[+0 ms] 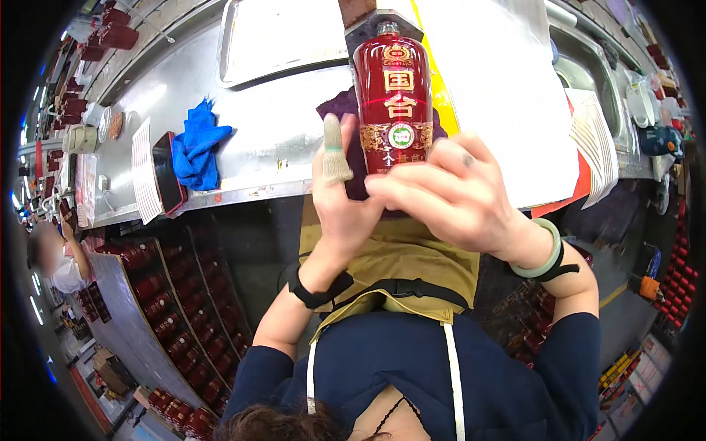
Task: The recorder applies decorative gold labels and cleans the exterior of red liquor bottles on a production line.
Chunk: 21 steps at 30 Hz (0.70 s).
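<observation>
Hands (460, 195) partly cover red bottle (393, 92) (blue cloth (197, 147) off left).

White surface (507, 103) right of the red bottle (392, 59) is totally blown out, and the tray (287, 35) left of it glares too. Fisheye warps stuff far from it, corners go black.

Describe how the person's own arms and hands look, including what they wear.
Navy sleeves end near the elbows. The left hand wears a beige finger cover with a green stripe; a black band sits at its wrist. The right hand bears a small dark mark; a pale green bangle and black strap sit at its wrist.
</observation>
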Tool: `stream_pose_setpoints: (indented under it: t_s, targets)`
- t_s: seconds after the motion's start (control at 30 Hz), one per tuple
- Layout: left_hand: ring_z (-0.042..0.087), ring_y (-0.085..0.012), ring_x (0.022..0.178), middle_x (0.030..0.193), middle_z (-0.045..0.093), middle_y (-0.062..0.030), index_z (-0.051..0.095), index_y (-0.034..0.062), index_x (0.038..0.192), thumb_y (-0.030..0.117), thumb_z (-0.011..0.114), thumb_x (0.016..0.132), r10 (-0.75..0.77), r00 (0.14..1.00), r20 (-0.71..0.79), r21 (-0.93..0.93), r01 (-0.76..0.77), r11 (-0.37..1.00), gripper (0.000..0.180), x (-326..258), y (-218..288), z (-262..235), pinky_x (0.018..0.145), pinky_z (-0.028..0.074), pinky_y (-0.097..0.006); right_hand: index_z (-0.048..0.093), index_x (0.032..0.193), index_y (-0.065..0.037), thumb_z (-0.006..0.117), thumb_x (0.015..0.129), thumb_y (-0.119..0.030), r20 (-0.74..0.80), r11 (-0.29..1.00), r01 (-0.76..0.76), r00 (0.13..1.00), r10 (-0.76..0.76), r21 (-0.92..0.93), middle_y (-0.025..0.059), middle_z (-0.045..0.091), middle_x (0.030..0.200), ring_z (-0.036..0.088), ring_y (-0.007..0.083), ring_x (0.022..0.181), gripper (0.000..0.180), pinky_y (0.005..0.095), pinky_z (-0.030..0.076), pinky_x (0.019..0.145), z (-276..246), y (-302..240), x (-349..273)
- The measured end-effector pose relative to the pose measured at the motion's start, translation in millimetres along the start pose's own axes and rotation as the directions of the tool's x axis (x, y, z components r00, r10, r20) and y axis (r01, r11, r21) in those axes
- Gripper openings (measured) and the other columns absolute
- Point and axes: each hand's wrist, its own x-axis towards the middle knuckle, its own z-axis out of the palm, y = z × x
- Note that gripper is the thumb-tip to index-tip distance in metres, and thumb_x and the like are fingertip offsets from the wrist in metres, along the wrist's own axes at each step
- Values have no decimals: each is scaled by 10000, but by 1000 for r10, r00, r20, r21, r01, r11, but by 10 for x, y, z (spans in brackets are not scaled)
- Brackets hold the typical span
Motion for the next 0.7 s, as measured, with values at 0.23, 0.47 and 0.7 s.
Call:
stream_pose_setpoints:
  t_s: [0.23,0.47,0.7]
  targets:
    - [611,-301,1210,1334,690,-122,593,-13,1413,102,957,611,56,998,-22,69,-54,996,888,64,23,-33,1046,459,-400,703,983,-151,717,767,-197,-152,944,35,984,-89,-327,-48,633,885,585,164,860,222,340,439,782,-54,381,409]
    - [586,-360,1281,1420,594,-218,501,-55,1468,90,929,678,117,987,105,66,-125,990,910,78,-20,-94,1078,466,-430,728,1059,-146,721,859,-129,-164,991,-132,978,128,-12,-2,722,886,632,209,763,200,376,449,753,81,416,186]
    - [563,-378,1296,1471,532,-214,479,-43,1492,70,924,672,144,987,67,46,-148,988,939,124,68,-49,1069,474,-448,789,1030,-177,748,790,-133,-28,985,65,998,-61,158,-42,752,1017,565,153,833,247,335,451,821,41,103,-192]
